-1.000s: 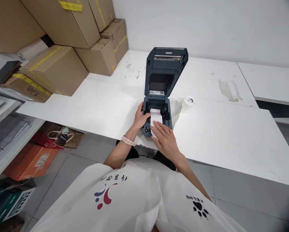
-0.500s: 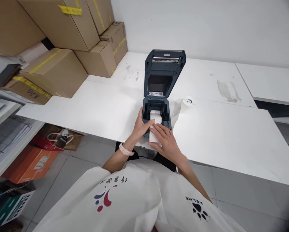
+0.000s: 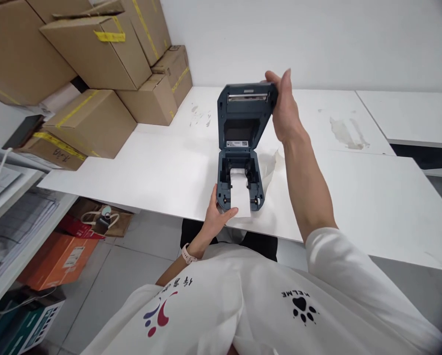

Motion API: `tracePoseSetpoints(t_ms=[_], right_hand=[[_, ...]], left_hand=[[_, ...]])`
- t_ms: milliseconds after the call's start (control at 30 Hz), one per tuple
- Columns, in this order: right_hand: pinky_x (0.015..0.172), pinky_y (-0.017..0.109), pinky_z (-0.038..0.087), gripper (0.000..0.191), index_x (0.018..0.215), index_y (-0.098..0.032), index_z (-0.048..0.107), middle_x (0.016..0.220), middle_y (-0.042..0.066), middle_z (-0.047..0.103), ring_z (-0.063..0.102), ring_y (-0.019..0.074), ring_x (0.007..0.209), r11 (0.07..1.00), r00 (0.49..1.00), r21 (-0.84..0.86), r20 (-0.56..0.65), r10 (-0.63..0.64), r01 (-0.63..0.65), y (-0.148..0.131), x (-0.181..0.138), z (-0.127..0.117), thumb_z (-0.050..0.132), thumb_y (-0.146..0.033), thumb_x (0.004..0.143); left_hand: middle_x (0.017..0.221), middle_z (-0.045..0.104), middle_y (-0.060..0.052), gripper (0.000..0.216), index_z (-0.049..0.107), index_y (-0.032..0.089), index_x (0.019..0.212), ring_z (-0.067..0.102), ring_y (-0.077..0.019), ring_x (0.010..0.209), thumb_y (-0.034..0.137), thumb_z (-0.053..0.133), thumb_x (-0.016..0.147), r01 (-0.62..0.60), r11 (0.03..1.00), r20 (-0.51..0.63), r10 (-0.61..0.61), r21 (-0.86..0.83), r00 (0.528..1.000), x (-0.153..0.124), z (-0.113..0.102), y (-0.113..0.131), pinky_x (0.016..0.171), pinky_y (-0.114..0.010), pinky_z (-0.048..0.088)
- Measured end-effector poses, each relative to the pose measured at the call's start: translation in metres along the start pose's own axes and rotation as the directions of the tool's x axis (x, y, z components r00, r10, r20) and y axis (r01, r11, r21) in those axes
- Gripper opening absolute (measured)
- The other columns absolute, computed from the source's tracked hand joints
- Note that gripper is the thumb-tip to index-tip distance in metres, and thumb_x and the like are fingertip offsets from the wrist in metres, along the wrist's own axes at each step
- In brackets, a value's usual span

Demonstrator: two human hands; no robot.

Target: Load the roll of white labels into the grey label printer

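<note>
A dark blue-grey label printer (image 3: 222,185) stands at the table's front edge, with its lid (image 3: 245,106) raised and tilted back. A white paper strip (image 3: 240,190) runs from its inner bay out over the front. My left hand (image 3: 218,217) grips the printer's front left corner, fingers along the side and thumb by the strip's edge. My right hand (image 3: 285,108) holds the lid's upper right corner, with some fingers hidden behind it. Behind my right forearm, a loose pale strip (image 3: 269,170) lies beside the printer.
Cardboard boxes (image 3: 95,121) with yellow tape are stacked at the table's left end. The white table (image 3: 354,207) runs along the wall. On the floor at the left are an orange box (image 3: 58,261) and a paper bag (image 3: 120,224), below a shelf (image 3: 32,217).
My right hand has left the paper strip and risen to the lid's upper right corner. My left hand has slid down to the printer's front corner. My right arm now covers the small roll.
</note>
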State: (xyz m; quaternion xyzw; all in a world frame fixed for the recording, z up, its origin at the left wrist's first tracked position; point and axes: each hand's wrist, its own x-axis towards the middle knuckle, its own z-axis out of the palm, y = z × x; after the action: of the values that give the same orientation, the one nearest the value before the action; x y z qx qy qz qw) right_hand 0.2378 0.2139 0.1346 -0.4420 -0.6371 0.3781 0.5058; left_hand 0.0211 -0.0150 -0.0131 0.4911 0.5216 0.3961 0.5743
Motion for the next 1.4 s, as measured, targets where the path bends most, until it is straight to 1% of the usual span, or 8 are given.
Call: tracePoseSetpoints(t_ms=[233,400,567,700,1100,1200,1300,1400], right_hand=[[0.127,0.054,0.036,0.059,0.134,-0.038,0.065,0.144,-0.002,0.064,0.049,0.0281,0.148,0.991,0.992,-0.092,-0.079,-0.100,0.093,0.019,-0.159,0.026,0.031,-0.074,0.102],[0.132,0.057,0.024,0.062,0.157,-0.040,0.042,0.167,0.002,0.042,0.028,0.0283,0.161,0.980,0.998,-0.198,-0.067,0.003,-0.017,0.034,-0.223,0.052,0.052,-0.062,0.100],[0.131,0.057,0.026,0.095,0.167,-0.041,0.013,0.179,-0.001,0.011,0.010,0.0284,0.165,0.939,0.931,0.042,-0.125,0.344,-0.342,0.041,-0.234,0.054,0.065,-0.066,0.091],[0.130,0.053,0.032,0.101,0.165,-0.037,0.025,0.172,0.003,0.034,0.031,0.0302,0.159,0.794,0.830,0.275,0.024,0.557,-0.541,0.050,-0.233,0.048,0.074,-0.068,0.082],[0.124,0.054,0.041,0.092,0.160,-0.031,0.037,0.163,0.005,0.049,0.048,0.0315,0.149,0.831,0.864,0.275,-0.002,0.504,-0.484,0.069,-0.232,0.052,0.073,-0.064,0.082],[0.125,0.054,0.041,0.090,0.159,-0.032,0.038,0.163,0.004,0.049,0.047,0.0310,0.150,0.839,0.872,0.281,-0.013,0.489,-0.466,0.071,-0.233,0.053,0.072,-0.064,0.083],[0.124,0.053,0.042,0.089,0.158,-0.030,0.040,0.159,0.005,0.053,0.049,0.0313,0.148,0.842,0.876,0.299,-0.036,0.481,-0.450,0.071,-0.233,0.055,0.072,-0.063,0.081],[0.124,0.052,0.041,0.089,0.157,-0.027,0.042,0.157,0.007,0.055,0.051,0.0308,0.146,0.828,0.870,0.328,-0.037,0.492,-0.454,0.069,-0.233,0.056,0.074,-0.060,0.081]], left_hand=[[0.177,0.021,-0.002,0.081,0.023,0.036,0.165,0.020,-0.0300,0.164,0.075,0.039,0.096,-0.015,0.989,-0.073,0.005,-0.144,0.997,0.010,-0.020,0.006,0.130,-0.050,0.030],[0.178,0.020,0.001,0.080,0.026,0.037,0.164,0.017,-0.0278,0.165,0.068,0.053,0.095,-0.046,0.983,-0.097,0.029,-0.178,0.995,0.020,-0.007,0.027,0.133,-0.046,0.026],[0.172,0.035,-0.005,0.090,0.027,0.034,0.164,0.035,-0.0324,0.158,0.055,0.071,0.089,0.014,0.978,-0.064,-0.028,-0.210,0.998,0.021,0.006,0.036,0.128,-0.049,0.037],[0.167,0.043,-0.008,0.087,0.031,0.032,0.162,0.042,-0.0331,0.154,0.053,0.072,0.089,0.014,0.980,-0.059,-0.026,-0.199,0.998,0.020,0.006,0.032,0.124,-0.049,0.042],[0.159,0.048,-0.013,0.073,0.042,0.029,0.151,0.053,-0.0300,0.140,0.059,0.067,0.089,-0.145,0.978,-0.255,0.180,0.152,0.950,0.005,0.002,0.006,0.108,-0.044,0.050],[0.108,0.071,-0.009,0.041,0.069,0.022,0.105,0.066,-0.0219,0.096,0.059,0.069,0.086,-0.136,0.945,-0.429,0.260,0.298,0.865,-0.017,0.001,-0.005,0.087,-0.038,0.053],[0.068,0.067,-0.004,0.050,0.066,0.020,0.065,0.057,-0.0145,0.063,0.063,0.062,0.089,0.019,0.989,-0.169,0.006,0.146,0.986,-0.024,0.006,-0.008,0.062,-0.030,0.047],[0.063,0.069,-0.004,0.049,0.071,0.018,0.063,0.052,-0.0115,0.052,0.062,0.065,0.085,0.201,0.979,0.058,-0.199,-0.029,0.978,-0.016,0.014,-0.002,0.052,-0.027,0.040]])
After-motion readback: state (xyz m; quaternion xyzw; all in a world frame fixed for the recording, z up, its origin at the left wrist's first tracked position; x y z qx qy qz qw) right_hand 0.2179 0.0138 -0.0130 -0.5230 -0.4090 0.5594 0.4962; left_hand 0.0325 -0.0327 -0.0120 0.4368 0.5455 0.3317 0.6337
